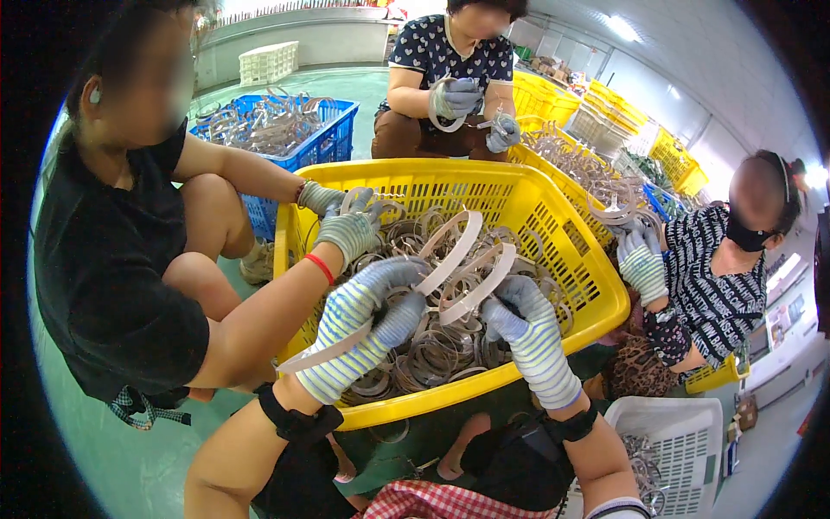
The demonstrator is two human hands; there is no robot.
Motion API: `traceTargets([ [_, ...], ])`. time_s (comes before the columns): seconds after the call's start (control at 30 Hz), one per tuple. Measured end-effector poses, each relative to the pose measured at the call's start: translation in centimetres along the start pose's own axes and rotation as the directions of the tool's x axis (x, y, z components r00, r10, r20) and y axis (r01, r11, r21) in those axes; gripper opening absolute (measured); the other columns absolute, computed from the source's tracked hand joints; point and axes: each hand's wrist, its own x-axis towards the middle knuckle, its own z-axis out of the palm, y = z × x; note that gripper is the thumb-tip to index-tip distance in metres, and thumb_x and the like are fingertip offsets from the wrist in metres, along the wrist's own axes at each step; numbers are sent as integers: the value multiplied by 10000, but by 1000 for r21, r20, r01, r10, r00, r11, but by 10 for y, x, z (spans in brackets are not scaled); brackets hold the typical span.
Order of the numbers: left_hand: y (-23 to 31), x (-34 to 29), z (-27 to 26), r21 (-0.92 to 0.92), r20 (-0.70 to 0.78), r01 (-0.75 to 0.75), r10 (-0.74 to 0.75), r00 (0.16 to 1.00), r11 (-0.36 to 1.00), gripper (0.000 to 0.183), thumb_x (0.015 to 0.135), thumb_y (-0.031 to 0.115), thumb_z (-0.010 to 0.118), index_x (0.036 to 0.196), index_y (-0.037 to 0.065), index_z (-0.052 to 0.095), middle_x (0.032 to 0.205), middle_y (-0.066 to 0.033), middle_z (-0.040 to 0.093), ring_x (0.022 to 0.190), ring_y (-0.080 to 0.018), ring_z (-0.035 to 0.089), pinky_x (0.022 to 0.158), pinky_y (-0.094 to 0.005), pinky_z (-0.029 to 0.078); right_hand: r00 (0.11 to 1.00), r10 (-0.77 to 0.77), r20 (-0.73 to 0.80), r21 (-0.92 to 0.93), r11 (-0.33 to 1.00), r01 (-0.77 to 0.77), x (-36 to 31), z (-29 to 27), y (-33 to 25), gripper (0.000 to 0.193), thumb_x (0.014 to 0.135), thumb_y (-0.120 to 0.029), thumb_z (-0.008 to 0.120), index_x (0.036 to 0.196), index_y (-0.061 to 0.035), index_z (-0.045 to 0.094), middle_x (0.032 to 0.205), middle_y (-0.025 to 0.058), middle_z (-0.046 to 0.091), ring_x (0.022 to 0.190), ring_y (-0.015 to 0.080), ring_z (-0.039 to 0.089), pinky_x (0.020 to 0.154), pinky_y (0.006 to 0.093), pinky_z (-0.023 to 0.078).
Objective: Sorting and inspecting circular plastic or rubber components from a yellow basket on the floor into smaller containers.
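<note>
My left hand [367, 320], in a striped knit glove with grey-coated fingers, is closed on a flat, curved metal band [455, 255]. A straight strip end [324, 351] sticks out under that hand toward the wrist. My right hand [529, 333], gloved alike, pinches a second curved band section [481, 285] between thumb and fingers. Whether these sections belong to one piece I cannot tell. Both hands are above a yellow perforated basket [596, 298], which holds a heap of looped metal bands [445, 355].
At the left, a person's gloved hands [346, 227] reach into the same basket. Across from me another person [454, 95] handles a band, and a third person [718, 259] sits at the right. Blue basket [341, 130], yellow basket [553, 190] and white basket [696, 432] hold more bands.
</note>
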Motion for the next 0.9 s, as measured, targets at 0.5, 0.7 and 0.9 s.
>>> traceTargets([
  [0.5, -12, 2, -2, -239, 70, 250, -240, 968, 938, 327, 881, 30, 516, 1207, 15, 530, 1068, -67, 590, 976, -162, 547, 865, -272, 436, 854, 324, 407, 536, 672, -511, -7, 1, -6, 322, 855, -426, 622, 864, -106, 592, 589, -13, 503, 419, 73, 386, 406, 230, 297],
  [0.7, -23, 2, 0, 232, 92, -210, 193, 977, 950, 335, 869, 38, 553, 1201, 8, 536, 1053, -88, 612, 919, -175, 594, 806, -269, 476, 819, 256, 513, 609, 564, -557, -3, -2, -2, 309, 876, -421, 594, 851, -115, 566, 585, -11, 485, 405, 71, 331, 404, 225, 257],
  [0.9, 5, 6, -6, 287, -66, -137, 162, 985, 948, 364, 786, 42, 634, 1143, 29, 564, 1099, -178, 566, 997, -323, 580, 816, -340, 482, 902, 312, 300, 499, 754, -427, -4, 5, -2, 287, 879, -382, 608, 836, -102, 564, 609, -15, 507, 431, 60, 383, 418, 203, 290],
])
